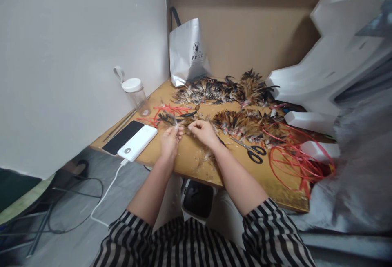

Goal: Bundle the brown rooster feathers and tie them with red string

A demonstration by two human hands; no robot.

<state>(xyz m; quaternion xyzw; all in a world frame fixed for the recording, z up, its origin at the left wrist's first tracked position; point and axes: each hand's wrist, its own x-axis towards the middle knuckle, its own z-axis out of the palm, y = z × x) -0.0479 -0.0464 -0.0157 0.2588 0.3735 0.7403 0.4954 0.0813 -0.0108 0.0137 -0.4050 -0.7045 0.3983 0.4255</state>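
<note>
Feathers (167,119) were pinched in the nearly closed left hand (171,137), over the table (245,177). The right hand (202,132) was curled just beside; whether it gripped something, I could not tell. Clumps (249,89) behind seemed already gathered, while scraps (207,160) lay ungathered near the front edge.

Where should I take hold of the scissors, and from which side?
I'd grip the scissors by their black handle loops, from above and the near table edge: the loops face that way, while the blades point left and away, beside the feathers. Red strips right of the loops might snag.
</note>
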